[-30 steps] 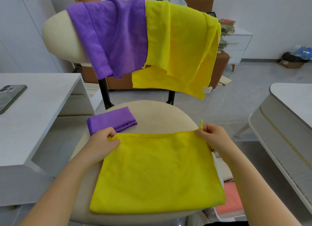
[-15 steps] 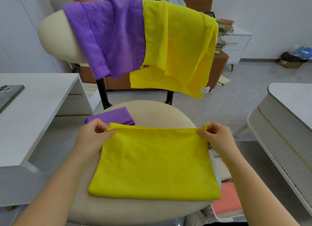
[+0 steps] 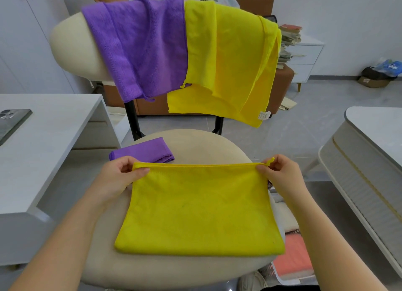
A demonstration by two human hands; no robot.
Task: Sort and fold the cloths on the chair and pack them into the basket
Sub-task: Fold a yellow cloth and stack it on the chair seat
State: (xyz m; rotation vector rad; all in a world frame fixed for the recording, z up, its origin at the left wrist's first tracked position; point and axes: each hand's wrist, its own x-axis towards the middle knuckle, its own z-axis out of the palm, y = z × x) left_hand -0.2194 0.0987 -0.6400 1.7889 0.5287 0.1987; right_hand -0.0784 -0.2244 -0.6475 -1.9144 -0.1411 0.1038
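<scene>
The left grip (image 3: 118, 177) pinches the far left corner of the yellow cloth (image 3: 200, 210), thumb on top of the hem and fingers curled under it. The right grip (image 3: 280, 175) pinches the far right corner the same way, where a small yellow loop sticks up just past the thumb. Between them the far edge is lifted off the seat and drawn into a taut straight line. The near edge lies flat on the cream chair (image 3: 195, 143), close to the front rim of the seat.

Just beyond the left grip, a folded purple cloth (image 3: 143, 150) lies on the seat's far left side, near the yellow one but apart from it. Over the backrest hang two unfolded pieces side by side: a purple towel (image 3: 139, 47) on the left and a yellow towel (image 3: 230, 62) on the right, their inner edges overlapping (a white label shows at the yellow one's lower right corner).

Low on the right, partly hidden by the seat's edge, a white basket (image 3: 272, 272) stands on the floor with a salmon cloth (image 3: 291, 256) in it. A phone (image 3: 10, 123) lies on the white worktop (image 3: 54, 138) to the left
</scene>
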